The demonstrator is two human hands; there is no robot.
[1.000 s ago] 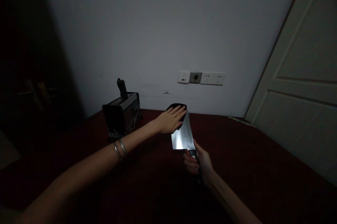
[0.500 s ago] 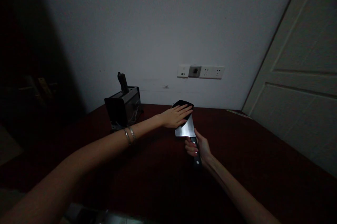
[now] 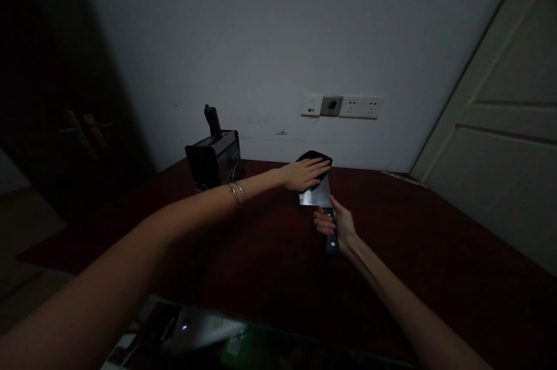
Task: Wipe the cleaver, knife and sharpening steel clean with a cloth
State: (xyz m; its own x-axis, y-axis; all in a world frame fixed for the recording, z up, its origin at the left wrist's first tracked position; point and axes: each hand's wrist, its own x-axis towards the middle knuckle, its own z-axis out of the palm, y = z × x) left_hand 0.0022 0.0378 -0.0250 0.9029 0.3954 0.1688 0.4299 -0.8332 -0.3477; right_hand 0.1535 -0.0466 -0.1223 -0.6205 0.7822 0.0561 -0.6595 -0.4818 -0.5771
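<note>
Hands at work: the left hand [image 3: 304,174] and the right hand [image 3: 339,224] meet over a cleaver [image 3: 317,196] at the far middle of a dark red table [image 3: 435,254] in a dim room. A pale panelled door [image 3: 500,144] stands beyond the table's right end. A metal knife block [image 3: 214,158] sits at the left by the wall, well apart from the hands, with 1 dark knife grip [image 3: 213,120] standing up out of it.

The cleaver lies low over the table, its broad blade pointing away from the person and its flat face up, catching the light; whether it touches the table cannot be told. The right hand is wrapped tight round the black handle [image 3: 331,242] just behind the blade, a hold that steadies it and leaves the fingers clear of the edge. The left hand lies flat and open, fingers together, pressing a dark cloth [image 3: 314,156] onto the blade's far end, so the palm spreads the cloth over the steel.

2 thin bracelets [image 3: 237,193] ring the left wrist. Wall sockets [image 3: 342,106] line the wall above.
</note>
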